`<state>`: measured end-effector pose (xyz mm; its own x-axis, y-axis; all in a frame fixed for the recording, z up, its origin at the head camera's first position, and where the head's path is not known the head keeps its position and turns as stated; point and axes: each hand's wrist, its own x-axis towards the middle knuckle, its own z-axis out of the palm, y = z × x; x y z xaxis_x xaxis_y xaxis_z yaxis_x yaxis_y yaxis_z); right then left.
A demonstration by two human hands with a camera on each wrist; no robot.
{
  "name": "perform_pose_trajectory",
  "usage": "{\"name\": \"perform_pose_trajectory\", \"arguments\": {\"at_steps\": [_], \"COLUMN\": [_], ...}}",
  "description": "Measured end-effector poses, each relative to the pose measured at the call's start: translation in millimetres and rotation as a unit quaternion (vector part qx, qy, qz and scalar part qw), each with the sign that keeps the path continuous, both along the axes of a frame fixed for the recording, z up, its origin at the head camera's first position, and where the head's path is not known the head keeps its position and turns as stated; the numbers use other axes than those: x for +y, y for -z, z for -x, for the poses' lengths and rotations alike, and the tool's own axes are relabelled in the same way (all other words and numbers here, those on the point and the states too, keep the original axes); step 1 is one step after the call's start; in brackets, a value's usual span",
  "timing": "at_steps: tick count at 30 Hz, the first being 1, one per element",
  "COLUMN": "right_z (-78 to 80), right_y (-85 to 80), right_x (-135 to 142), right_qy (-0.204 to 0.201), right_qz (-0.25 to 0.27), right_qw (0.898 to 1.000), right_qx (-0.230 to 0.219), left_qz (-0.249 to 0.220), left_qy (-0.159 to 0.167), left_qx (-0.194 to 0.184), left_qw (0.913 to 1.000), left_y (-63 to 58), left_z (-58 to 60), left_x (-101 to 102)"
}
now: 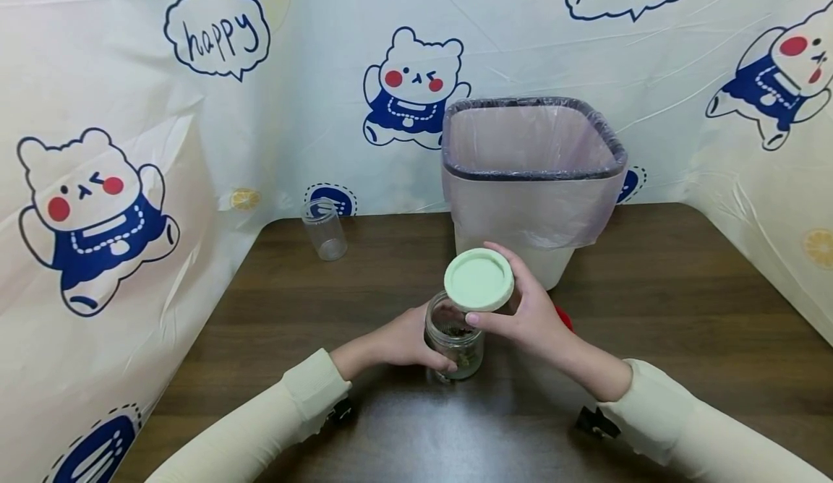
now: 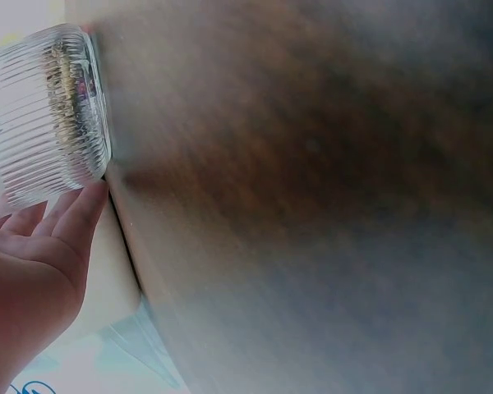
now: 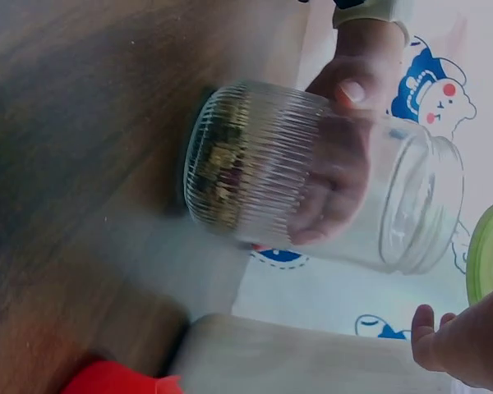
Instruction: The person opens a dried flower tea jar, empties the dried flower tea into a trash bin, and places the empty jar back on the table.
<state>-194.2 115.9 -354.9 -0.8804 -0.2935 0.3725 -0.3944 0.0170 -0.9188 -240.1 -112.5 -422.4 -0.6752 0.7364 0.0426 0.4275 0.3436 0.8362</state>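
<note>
A ribbed clear glass jar stands upright on the table with a layer of dried, brownish-green bits at its bottom. My left hand grips the jar round its side, thumb in front and fingers behind. Just above the jar's open mouth, my right hand holds a round pale green lid by its edge, between thumb and fingers. The lid is apart from the rim, as the right wrist view shows.
A bin lined with a thin plastic bag stands behind the jar. At the table's back left is a clear empty cup. Something red lies by the bin, partly hidden by my right hand in the head view. A printed curtain surrounds the table.
</note>
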Motion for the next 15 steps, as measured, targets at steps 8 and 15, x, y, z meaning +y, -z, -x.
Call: {"name": "perform_pose_trajectory", "arguments": {"at_steps": [8, 15], "right_z": [-2.8, -1.5], "right_y": [-6.4, -8.8], "right_x": [7.1, 13.0], "right_qy": [-0.005, -0.014], "right_qz": [0.015, 0.036], "right_qw": [1.0, 0.998], "right_qx": [0.015, 0.056], "left_qz": [0.005, 0.01], "left_qy": [-0.005, -0.011], "left_qx": [-0.004, 0.0], "left_qw": [1.0, 0.9999], "left_y": [-2.5, -1.7], "left_z": [-0.8, -0.1], "left_x": [0.8, 0.9]}}
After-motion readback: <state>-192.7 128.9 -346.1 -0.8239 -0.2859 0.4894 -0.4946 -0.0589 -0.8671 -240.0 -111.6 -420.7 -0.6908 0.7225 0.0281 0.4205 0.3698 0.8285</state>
